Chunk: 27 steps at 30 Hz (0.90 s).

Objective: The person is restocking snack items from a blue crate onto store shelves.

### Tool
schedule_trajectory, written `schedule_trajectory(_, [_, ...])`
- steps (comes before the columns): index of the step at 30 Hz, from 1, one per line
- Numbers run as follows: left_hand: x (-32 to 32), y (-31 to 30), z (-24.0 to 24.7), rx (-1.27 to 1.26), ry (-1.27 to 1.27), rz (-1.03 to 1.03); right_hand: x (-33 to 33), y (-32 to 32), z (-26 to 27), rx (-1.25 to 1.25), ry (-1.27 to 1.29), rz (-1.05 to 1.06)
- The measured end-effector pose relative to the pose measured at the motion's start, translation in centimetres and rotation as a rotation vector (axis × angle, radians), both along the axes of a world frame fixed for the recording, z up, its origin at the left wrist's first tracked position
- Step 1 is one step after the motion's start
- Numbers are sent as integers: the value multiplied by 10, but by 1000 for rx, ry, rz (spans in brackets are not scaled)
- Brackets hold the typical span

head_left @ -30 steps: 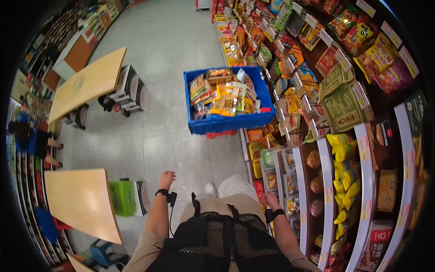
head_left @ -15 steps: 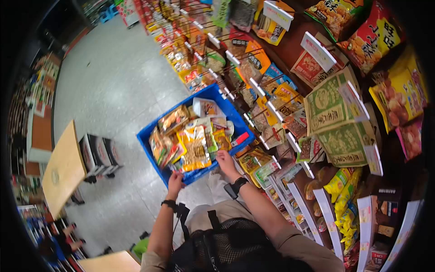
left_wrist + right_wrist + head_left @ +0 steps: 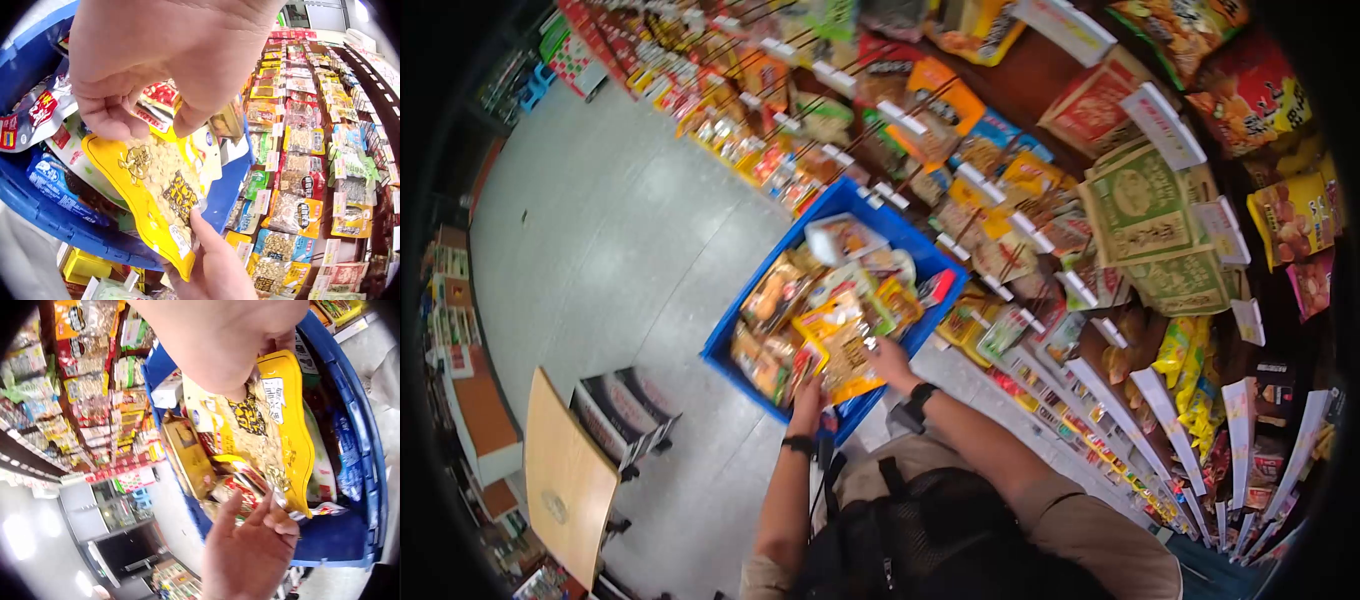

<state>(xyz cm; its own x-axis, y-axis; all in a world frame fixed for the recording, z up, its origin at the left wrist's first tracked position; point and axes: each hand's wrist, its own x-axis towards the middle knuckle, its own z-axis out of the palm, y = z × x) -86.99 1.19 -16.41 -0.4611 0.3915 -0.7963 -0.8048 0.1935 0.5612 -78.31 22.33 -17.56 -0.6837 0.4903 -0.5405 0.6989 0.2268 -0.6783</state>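
Both hands are over a blue crate (image 3: 727, 330) heaped with packaged snacks. A yellow snack bag (image 3: 156, 181) with a clear window of pale, nut-like pieces lies between them. In the left wrist view my right hand (image 3: 215, 262) pinches one end, its thumb on the front. My left hand (image 3: 250, 556) has its fingers curled at the bag's opposite corner. Seen from the head, the left hand (image 3: 807, 400) is at the crate's near edge and the right hand (image 3: 890, 362) farther right. A red-and-yellow packet (image 3: 156, 103) shows beneath the left hand.
Shelves of hanging snack bags (image 3: 1000, 140) run along the right, touching close to the crate. Price-tag rails (image 3: 1135, 425) jut out at lower right. At left stand a wooden table (image 3: 565, 490) and black-and-white boxes (image 3: 625, 415) on the grey floor (image 3: 640, 220).
The person has stepped up to the crate and the view has turned. Both hands have risen from the sides, over the near rim and onto the yellow snack bag.
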Motion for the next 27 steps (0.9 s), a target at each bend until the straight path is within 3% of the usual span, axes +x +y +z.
schedule_trajectory(1, [-9,0,25,-6,36,6,-3,-7,11,18,92,-36])
schedule_trajectory(2, [-17,-14,32,7,-20,-55,6,-18,-11,-189,315,-104])
schedule_trajectory(3, [-25,-22,29,28,-18,-132,0,-26,43,-500,366,-298])
schedule_trajectory(4, [-31,-29,28,49,-17,-209,1,-34,73,-641,402,-389])
schedule_trajectory(6, [-34,-36,48,84,-72,-238,24,-51,95,-682,413,-451])
schedule_trajectory(8, [-29,-37,70,127,-136,-286,43,-61,126,-514,392,-348])
schedule_trajectory(11, [-30,-18,96,314,49,-530,69,-73,158,-472,475,-461])
schedule_trajectory(14, [-30,19,132,440,160,-564,80,-70,187,-373,514,-585])
schedule_trajectory(16, [-39,46,127,417,256,-655,82,-59,193,-334,583,-638])
schedule_trajectory(18, [-45,81,170,529,242,-685,76,-44,229,-285,559,-769])
schedule_trajectory(21, [-51,134,197,517,401,-734,81,-3,219,-298,695,-839])
schedule_trajectory(27, [-39,222,187,513,387,-678,87,72,237,-294,764,-942])
